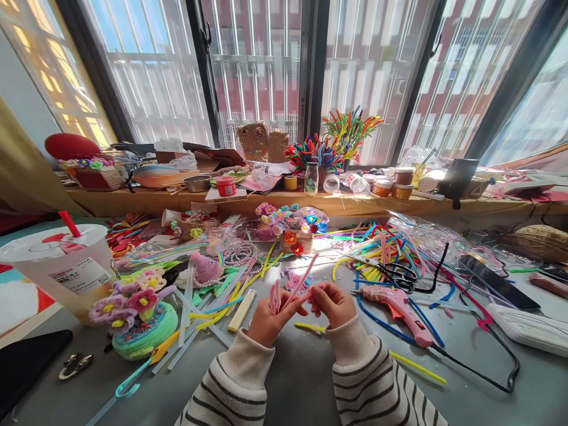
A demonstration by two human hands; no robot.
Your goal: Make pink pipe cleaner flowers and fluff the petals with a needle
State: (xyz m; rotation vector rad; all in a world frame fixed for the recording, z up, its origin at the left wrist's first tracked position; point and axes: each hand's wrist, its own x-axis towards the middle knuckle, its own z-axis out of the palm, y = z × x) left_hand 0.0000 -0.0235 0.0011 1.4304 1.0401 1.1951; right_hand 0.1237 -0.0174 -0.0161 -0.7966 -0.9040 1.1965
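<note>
My left hand (273, 316) is closed around pink pipe cleaners (304, 277), some bent into loops and one sticking up long and straight. Close beside it, my right hand (332, 303) pinches a part of the same pink pipe cleaners between thumb and fingers. Both hands are held over the grey table. Behind them lies a small heap of pink and blue clippings (295, 279). A pink glue gun (394, 310) rests to the right of my right hand, with black-handled scissors (399, 275) just beyond it. A short yellow pipe cleaner (309, 326) lies under my hands.
Left of my hands are clear glue sticks (184, 316), a green crocheted base with flowers (146, 331) and a drink cup (80, 272). Loose coloured pipe cleaners (377, 242) pile up at the back right. The glue gun's black cord (479, 378) loops across the right side, near a phone (499, 282).
</note>
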